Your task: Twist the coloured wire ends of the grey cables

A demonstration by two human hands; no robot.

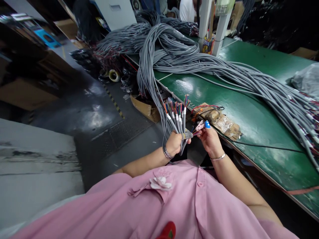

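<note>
In the head view my left hand [174,143] is wrapped round several grey cables [177,124], whose white-banded ends fan upward with coloured wires bare. One cable end [187,135] points right from that hand, its thin wires reaching my right hand [208,137]. The fingers of my right hand are pinched on these wires, and its thumb wears a blue cover. A small pale pink clip-like piece [200,125] shows beside the thumb. Just beyond my right hand, a brown taped block [219,121] with red and black leads lies on the green table [261,122].
A thick grey cable bundle [174,63] runs over the table and hangs off its left edge. Below it stands an open cardboard box [144,108]. A post [219,36] rises at the back, with a person in white [186,10] behind. A plastic bag [306,78] lies at right.
</note>
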